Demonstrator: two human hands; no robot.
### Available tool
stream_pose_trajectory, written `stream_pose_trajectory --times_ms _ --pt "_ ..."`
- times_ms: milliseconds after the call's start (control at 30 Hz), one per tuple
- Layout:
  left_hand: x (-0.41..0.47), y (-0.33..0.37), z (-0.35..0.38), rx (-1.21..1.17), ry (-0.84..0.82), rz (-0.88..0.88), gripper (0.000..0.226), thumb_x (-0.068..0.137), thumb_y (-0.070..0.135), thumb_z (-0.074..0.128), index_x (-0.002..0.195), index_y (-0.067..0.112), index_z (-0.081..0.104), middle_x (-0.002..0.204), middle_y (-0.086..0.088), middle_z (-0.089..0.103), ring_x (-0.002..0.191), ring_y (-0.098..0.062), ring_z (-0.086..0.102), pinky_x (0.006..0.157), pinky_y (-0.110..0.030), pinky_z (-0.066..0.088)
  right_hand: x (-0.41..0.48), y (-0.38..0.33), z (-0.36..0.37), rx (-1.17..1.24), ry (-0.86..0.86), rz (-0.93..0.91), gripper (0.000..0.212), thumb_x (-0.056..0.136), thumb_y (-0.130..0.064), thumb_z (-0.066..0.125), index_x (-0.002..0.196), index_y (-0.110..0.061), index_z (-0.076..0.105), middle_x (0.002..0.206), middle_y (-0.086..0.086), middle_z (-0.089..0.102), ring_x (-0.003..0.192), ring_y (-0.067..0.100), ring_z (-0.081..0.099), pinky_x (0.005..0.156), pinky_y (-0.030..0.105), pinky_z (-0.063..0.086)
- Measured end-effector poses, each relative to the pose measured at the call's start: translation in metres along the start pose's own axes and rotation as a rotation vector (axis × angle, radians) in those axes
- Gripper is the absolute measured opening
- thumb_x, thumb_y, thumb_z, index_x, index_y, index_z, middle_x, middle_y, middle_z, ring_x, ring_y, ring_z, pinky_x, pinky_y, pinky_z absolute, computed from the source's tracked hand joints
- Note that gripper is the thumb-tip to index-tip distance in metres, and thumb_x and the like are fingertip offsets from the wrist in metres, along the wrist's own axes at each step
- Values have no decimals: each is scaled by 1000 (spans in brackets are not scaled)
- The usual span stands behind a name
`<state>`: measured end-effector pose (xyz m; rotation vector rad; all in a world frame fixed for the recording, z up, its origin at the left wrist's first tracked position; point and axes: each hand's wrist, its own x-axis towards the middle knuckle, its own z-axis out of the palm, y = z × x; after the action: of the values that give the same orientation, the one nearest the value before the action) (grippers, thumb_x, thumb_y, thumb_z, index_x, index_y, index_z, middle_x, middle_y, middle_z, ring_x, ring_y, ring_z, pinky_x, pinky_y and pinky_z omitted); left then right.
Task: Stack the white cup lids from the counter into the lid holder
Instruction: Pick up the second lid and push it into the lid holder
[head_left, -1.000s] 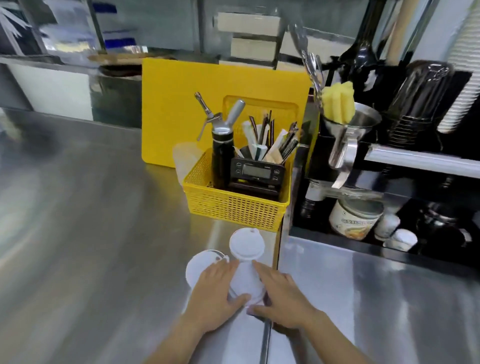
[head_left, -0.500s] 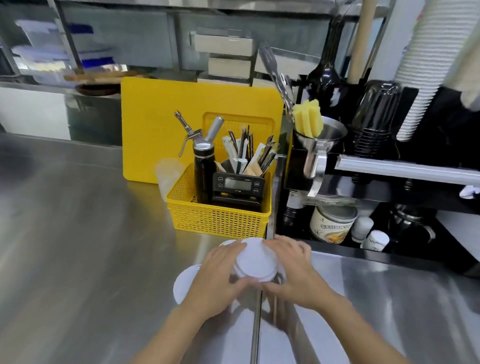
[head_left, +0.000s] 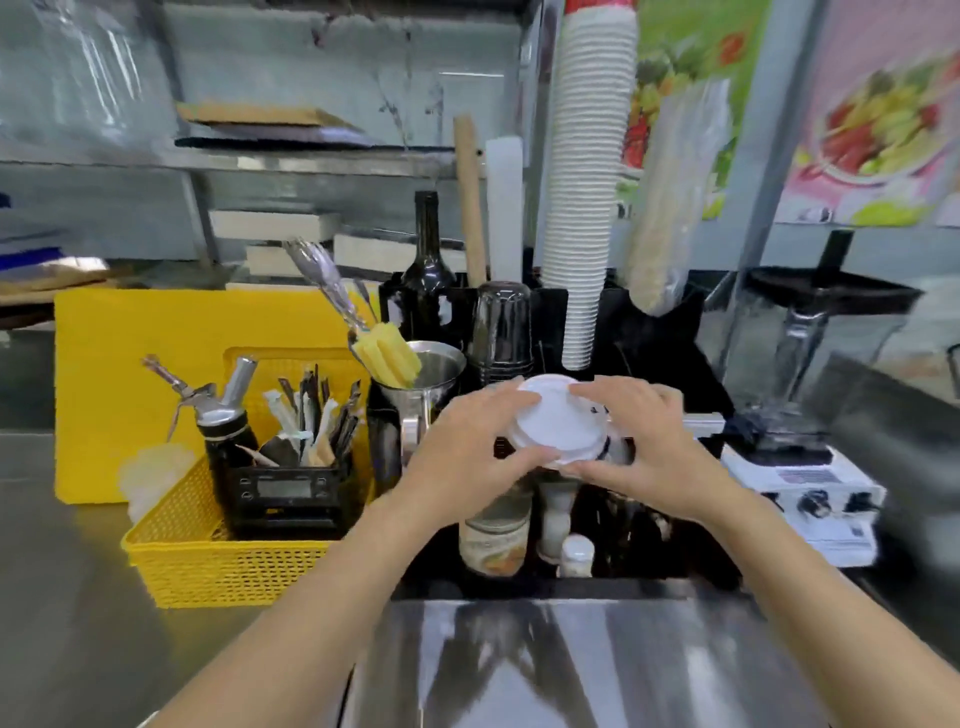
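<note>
A small stack of white cup lids (head_left: 558, 423) is held up in the air between both hands, in front of the black holder rack (head_left: 649, 332). My left hand (head_left: 470, 449) grips the stack's left side, fingers curled around its rim. My right hand (head_left: 649, 447) grips the right side. The lids hover just below the tall column of white paper cups (head_left: 584, 208) that stands in the rack. The slot beneath the lids is hidden by my hands.
A yellow basket (head_left: 218, 561) with a cream whipper, a scale and utensils stands at the left, before a yellow board (head_left: 156, 364). A steel jug (head_left: 421, 384) holds a yellow sponge. A blender (head_left: 810, 364) stands at the right. Jars sit below my hands.
Both hands have lifted the lid stack from the counter up and forward to the black rack. The view has tilted upward, so the lids left on the counter are out of sight.
</note>
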<state>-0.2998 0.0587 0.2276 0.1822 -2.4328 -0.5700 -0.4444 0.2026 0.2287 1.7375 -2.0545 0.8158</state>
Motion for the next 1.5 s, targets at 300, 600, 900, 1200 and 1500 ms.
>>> stream_pose_trajectory --times_ms 300,600,900,1200,1500 --pt "111 43 82 -31 -137 19 52 82 45 61 125 19 49 137 1 47 124 -16 42 102 -29 32 0 120 -64 -38 -104 193 63 71 -51 69 125 -28 46 124 -8 50 118 6 32 94 26 13" --pt "163 31 123 42 -228 -58 52 82 47 60 125 22 49 131 0 52 119 -22 44 101 -39 37 21 174 -64 -147 -197 243 56 74 -53 64 120 -27 48 118 -5 53 108 11 36 96 36 20" --pt "180 7 139 293 -329 72 33 88 43 51 111 21 57 115 -4 59 123 -23 40 105 -37 21 33 193 -43 -187 -339 288 45 71 -59 63 96 -28 40 82 -14 42 92 12 35 105 43 16" --pt "172 5 147 481 -422 174 42 97 41 28 123 22 55 145 -1 40 141 -19 13 112 -40 8 39 186 -28 -416 -758 396 62 88 -65 21 95 -24 66 139 -8 45 141 17 -7 107 58 -8" --pt "134 2 99 388 -134 169 58 87 59 40 136 27 37 148 0 36 137 -15 23 113 -35 13 19 146 -43 -192 -67 199 62 82 -61 48 136 -34 34 146 -5 36 133 9 26 105 36 11"
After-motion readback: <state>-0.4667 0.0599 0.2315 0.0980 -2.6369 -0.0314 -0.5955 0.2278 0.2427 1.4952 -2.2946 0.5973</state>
